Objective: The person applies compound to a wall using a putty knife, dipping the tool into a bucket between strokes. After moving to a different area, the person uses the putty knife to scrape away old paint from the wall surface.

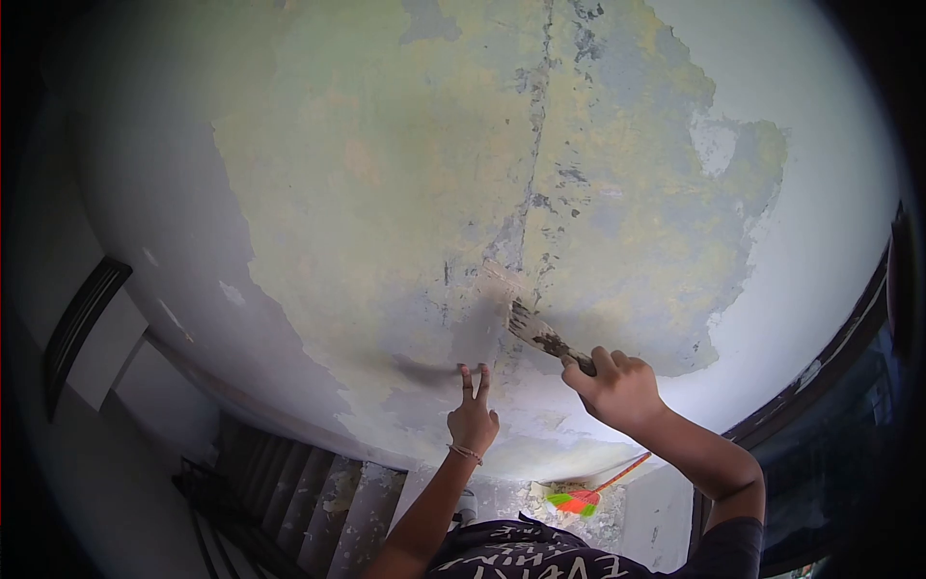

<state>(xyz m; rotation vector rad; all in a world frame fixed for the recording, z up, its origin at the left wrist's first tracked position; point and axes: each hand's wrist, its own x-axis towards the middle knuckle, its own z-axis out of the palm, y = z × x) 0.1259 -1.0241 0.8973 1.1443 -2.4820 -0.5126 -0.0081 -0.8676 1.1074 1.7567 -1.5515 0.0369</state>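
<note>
Peeling paint and bare plaster cover the wall in front of me, with a dark vertical crack running down its middle. My right hand is wrapped round the handle of a scraper, whose blade lies against the wall near the crack's lower end. A pale, whitish patch shows at the blade's edge. Lower and to the left, my left hand holds nothing. Two of its fingers stretch up at the wall, fingertips right at the surface, while the others are folded in.
A staircase strewn with pale flakes descends at the lower left, beside a dark railing. On the littered floor lies a green and orange broom head with an orange stick. A dark-framed window stands at right.
</note>
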